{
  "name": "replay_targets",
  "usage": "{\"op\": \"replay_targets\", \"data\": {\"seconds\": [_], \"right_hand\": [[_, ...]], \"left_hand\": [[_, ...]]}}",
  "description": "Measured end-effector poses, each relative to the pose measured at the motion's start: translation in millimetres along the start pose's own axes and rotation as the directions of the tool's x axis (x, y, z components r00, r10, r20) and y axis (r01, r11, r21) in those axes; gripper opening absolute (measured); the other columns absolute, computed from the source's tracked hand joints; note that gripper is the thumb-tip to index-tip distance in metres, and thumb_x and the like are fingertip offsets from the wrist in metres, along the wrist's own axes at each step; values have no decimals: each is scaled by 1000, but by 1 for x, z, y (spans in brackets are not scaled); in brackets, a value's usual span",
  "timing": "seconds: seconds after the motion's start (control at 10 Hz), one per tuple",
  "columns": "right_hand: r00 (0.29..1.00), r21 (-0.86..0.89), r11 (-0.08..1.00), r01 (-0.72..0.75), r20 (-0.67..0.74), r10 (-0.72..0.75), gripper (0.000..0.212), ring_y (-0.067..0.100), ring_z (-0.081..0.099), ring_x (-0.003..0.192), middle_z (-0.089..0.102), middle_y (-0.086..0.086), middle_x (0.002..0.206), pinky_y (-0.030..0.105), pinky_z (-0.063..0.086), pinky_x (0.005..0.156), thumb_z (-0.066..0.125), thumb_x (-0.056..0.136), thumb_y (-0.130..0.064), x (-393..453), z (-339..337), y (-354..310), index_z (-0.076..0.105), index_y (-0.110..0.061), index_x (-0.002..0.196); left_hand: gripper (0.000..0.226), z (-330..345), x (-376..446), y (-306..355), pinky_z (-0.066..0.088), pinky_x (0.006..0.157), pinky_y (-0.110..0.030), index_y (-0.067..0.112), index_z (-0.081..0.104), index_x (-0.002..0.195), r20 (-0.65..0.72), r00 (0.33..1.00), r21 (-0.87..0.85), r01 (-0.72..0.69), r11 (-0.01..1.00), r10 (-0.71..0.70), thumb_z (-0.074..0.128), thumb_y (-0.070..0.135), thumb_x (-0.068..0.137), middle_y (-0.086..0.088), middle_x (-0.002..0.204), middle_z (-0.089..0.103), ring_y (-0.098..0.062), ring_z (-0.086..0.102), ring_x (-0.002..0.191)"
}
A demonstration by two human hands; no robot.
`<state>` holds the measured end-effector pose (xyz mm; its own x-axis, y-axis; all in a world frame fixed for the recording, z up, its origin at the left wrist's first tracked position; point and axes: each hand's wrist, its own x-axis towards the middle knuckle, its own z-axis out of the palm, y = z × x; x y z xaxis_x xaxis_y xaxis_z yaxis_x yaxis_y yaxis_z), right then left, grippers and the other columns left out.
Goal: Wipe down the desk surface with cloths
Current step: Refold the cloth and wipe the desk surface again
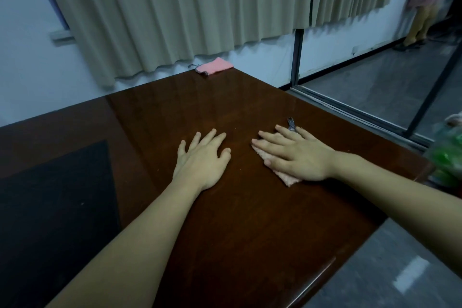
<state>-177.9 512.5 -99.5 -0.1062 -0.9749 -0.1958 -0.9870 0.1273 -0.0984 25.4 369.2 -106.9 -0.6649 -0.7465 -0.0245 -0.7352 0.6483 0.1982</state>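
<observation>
Two hands, two cloths, one tabletop.

The right hand (296,157) lies flat, fingers straight and spread, pressing cloth 1 (285,177), a pale pink cloth, against the dark wooden tabletop (250,220) near its right edge; a patterned loop (291,124) projects beyond the fingertips. The left hand (203,157) rests palm-down on the bare wood just beside it, fingers wide, holding nothing. Cloth 2 (215,66), pink and folded, lies at the far corner, well apart from both hands, below the beige curtain (175,7).
</observation>
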Motion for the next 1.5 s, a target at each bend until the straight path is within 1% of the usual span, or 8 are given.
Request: {"op": "replay_targets", "data": {"seconds": [0.3, 0.4, 0.7, 0.8, 0.9, 1.2, 1.3, 1.5], "right_hand": [[962, 62, 961, -270, -23, 272, 59, 27, -7, 157, -3, -15, 170, 60, -6, 122, 17, 102, -67, 61, -19, 39, 2, -53, 158], [956, 64, 954, -291, -17, 293, 60, 30, -8, 157, -4, -14, 170, 62, -6, 121, 17, 102, -66, 66, -18, 36, 1, -52, 158], [1000, -13, 1000, -9, 1, 10, 59, 17, -18, 154, -13, -22, 166, 53, -9, 124, 10, 100, -68, -14, 5, -3, -11, -57, 154], [1000, -7, 1000, 6, 9, -6, 60, 12, -20, 153, -15, -26, 165, 49, -11, 124, 7, 95, -72, -22, 6, 2, -12, -61, 151], [999, 11, 999, -40, 0, 40, 59, 14, -16, 155, -11, -25, 166, 50, -9, 125, 12, 97, -72, -8, 2, 13, -7, -61, 153], [946, 81, 943, -321, -19, 324, 60, 29, -6, 157, -3, -14, 170, 61, -6, 122, 17, 102, -68, 61, -19, 56, 2, -52, 158], [946, 86, 943, -322, -17, 324, 60, 30, -7, 157, -3, -13, 170, 62, -6, 122, 17, 103, -67, 56, -18, 49, 2, -51, 158], [987, 18, 987, -159, 0, 159, 59, 25, -12, 156, -9, -17, 169, 58, -5, 123, 14, 103, -65, 3, -2, 16, -6, -53, 157]], "left_hand": [[55, -1, -1, 0, 0, 126, -51, 41, 23, 159, -3, 1000, -11, -3, 1000, 3, 25, 55, 105, 12, 169, 13, -19, 5, 156], [55, -1, -1, 0, 1, 126, -52, 40, 23, 159, -4, 1000, -10, -6, 1000, 6, 26, 55, 105, 11, 169, 13, -19, 5, 156], [56, 0, 0, 1, 1, 125, -52, 40, 23, 159, -12, 1000, -2, -5, 1000, 5, 26, 54, 105, 11, 169, 13, -20, 5, 156], [55, 1, 0, 0, 1, 125, -52, 39, 23, 159, -17, 1000, -1, -8, 1000, 8, 26, 54, 105, 10, 169, 13, -20, 5, 156], [55, 2, 1, -1, 1, 126, -52, 39, 24, 159, -19, 1000, -5, -10, 1000, 10, 26, 54, 106, 10, 169, 14, -20, 6, 156], [55, 2, 1, -1, 3, 126, -53, 40, 25, 158, -24, 1000, -12, -3, 1000, 3, 28, 54, 106, 10, 168, 16, -20, 8, 156], [55, 1, 0, -1, 3, 126, -53, 39, 25, 159, -25, 1000, -19, -5, 1000, 4, 28, 53, 106, 9, 168, 16, -21, 8, 156], [52, 1, -2, 1, 4, 125, -54, 38, 29, 158, -51, 998, -28, -29, 999, 27, 31, 49, 106, 8, 168, 18, -22, 7, 156]]}}
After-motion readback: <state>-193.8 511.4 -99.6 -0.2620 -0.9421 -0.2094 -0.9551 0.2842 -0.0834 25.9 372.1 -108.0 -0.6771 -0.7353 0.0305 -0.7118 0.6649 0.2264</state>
